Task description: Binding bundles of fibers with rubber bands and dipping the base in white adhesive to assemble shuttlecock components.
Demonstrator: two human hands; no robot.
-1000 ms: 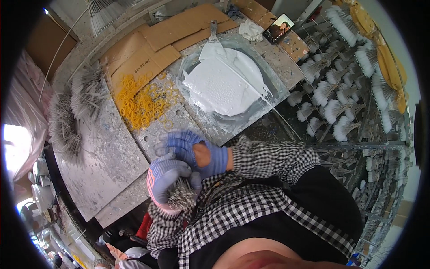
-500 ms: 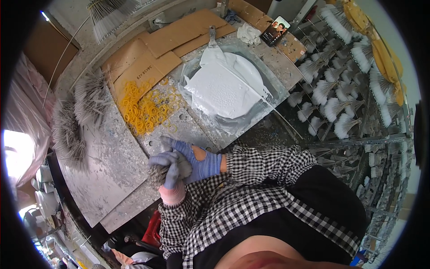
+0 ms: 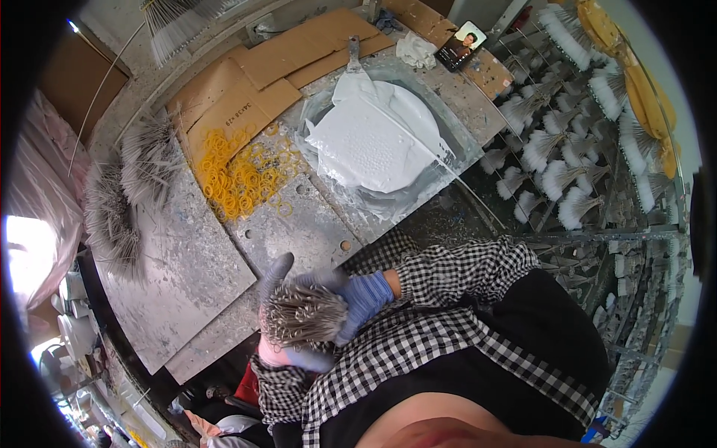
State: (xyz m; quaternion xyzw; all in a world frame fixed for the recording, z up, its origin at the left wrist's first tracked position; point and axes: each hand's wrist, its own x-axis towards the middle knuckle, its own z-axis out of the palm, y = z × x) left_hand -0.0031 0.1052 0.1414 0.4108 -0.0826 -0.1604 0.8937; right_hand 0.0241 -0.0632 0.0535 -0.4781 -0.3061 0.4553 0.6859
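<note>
A thick bundle of thin grey wires with small looped ends (image 3: 305, 313) is between my two gloved hands, close to my body at the table's near edge. My left hand (image 3: 272, 328), in a glove with a pink cuff, cups it from the left, thumb stretched upward and fingers beneath. From the right, my right hand (image 3: 358, 302), in a blue glove, is closed around its side; part of that hand is blurred. The looped ends face up. Beyond the hands lies a loose pile of yellow rubber bands (image 3: 231, 175) on the stained board.
A round mass of white paste (image 3: 373, 142) with a scraper (image 3: 354, 56) and a thin rod lies at the back. Flattened cardboard (image 3: 299, 56) and a phone (image 3: 461, 46) are behind. Wire bundles (image 3: 112, 216) stand at left. A rack of white-tipped bundles (image 3: 560, 164) fills the right.
The bundle has turned so its looped ends now show upward. Both hands moved nearer my body; my left hand went from lying over the bundle to cupping it with the thumb raised.
</note>
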